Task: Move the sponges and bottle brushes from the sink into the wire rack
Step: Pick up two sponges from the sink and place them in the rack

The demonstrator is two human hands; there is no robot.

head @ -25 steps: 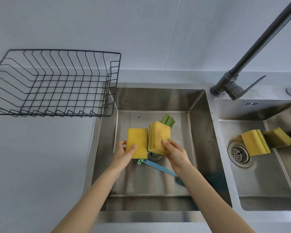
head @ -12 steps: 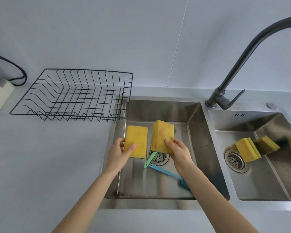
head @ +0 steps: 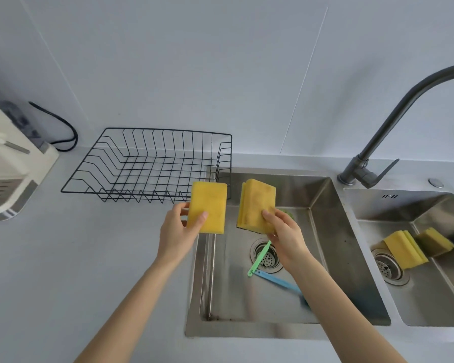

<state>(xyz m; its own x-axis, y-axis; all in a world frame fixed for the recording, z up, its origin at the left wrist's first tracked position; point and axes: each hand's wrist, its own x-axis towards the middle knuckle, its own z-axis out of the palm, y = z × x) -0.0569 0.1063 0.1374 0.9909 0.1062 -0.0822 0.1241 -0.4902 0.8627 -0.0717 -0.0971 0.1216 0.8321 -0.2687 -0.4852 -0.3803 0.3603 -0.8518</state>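
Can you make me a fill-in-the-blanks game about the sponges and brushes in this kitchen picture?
1. Each hand, the left hand and the right hand, holds a sponge coloured ____.
2. The black wire rack has ____ sponges in it.
3. The green brush handle and the blue brush lie in the ____ basin of the sink.
4. The right basin has ____ sponges in it.

Missing words: yellow; no; left; two

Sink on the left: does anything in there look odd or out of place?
A little. A green brush lies across the drain, its end crossing a blue brush on the left sink floor. Dark specks dot the sink's right wall. Nothing looks spilled or broken.
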